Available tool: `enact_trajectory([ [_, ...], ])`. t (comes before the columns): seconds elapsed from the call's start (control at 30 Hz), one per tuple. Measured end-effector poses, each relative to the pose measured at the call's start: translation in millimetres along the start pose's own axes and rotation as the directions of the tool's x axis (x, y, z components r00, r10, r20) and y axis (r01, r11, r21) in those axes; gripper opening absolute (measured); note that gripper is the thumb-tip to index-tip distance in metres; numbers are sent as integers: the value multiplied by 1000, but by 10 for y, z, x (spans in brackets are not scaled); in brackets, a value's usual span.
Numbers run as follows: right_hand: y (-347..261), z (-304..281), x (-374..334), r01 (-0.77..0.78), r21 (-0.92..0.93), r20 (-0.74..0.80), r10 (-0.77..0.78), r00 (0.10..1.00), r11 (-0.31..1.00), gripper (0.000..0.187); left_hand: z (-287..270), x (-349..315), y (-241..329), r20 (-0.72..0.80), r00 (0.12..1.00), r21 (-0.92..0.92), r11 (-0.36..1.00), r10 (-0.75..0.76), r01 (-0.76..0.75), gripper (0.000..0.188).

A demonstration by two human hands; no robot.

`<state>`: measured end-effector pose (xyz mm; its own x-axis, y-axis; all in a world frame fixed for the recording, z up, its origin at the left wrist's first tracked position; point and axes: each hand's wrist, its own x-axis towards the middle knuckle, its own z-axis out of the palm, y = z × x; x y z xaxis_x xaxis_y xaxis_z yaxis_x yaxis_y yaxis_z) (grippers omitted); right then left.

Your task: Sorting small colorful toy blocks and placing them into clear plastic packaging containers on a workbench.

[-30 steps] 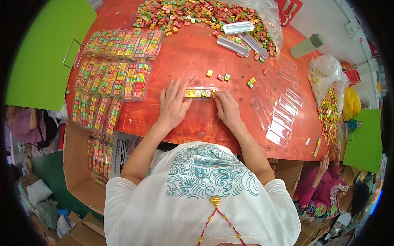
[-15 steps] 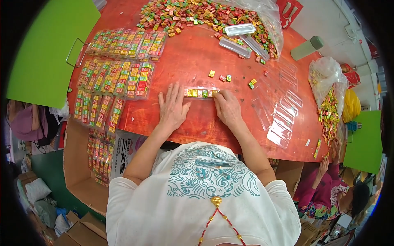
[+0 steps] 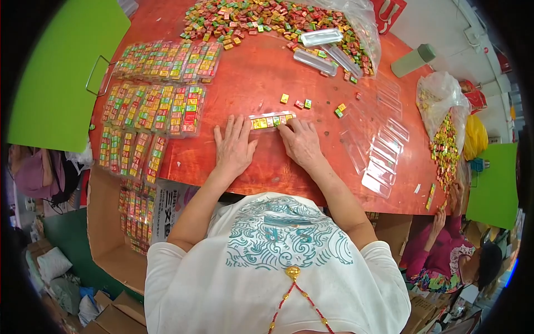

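A narrow clear plastic tray [image 3: 258, 124] lies on the red table in front of me, holding a row of small wrapped pieces in yellow, red and green. My left hand [image 3: 235, 147] lies flat, fingers stretched out, with its fingertips at the tray's left end. Bent and drawn together, the fingers of my right hand [image 3: 302, 142] reach the lower edge of the tray toward its right end. Whatever is under those fingertips is hidden. Just beyond the tray lie a loose yellow piece [image 3: 284, 98], a red piece [image 3: 299, 104] and a green-and-white piece [image 3: 308, 104].
Filled trays [image 3: 153, 108] stand in rows at left. A big heap of pieces [image 3: 267, 22] lies at the far side beside empty trays [image 3: 315, 62]. Clear lids [image 3: 382, 156] spread at right, near a bottle [image 3: 413, 60]. Another person's hand [image 3: 438, 221] is at the right edge.
My right hand has slid left along the tray from its right end toward the lower edge. The tray's right end has tipped slightly away from me. My left hand stays in place.
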<state>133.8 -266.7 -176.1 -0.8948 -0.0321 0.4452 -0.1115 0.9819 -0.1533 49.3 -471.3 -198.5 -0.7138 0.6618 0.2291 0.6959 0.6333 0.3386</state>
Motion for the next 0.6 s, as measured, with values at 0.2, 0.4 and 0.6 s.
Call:
enact_trajectory([
  [0.2,-2,-23,-14,-70,97,17,69,997,993,22,-71,89,95,-17,1000,33,999,4,-3,63],
  [0.4,-28,1,-27,-92,181,9,92,996,979,30,45,373,322,120,966,18,973,228,-232,69],
  [0.6,313,-406,-272,-384,-4,-167,378,910,923,35,37,388,264,185,956,65,968,228,-244,75],
])
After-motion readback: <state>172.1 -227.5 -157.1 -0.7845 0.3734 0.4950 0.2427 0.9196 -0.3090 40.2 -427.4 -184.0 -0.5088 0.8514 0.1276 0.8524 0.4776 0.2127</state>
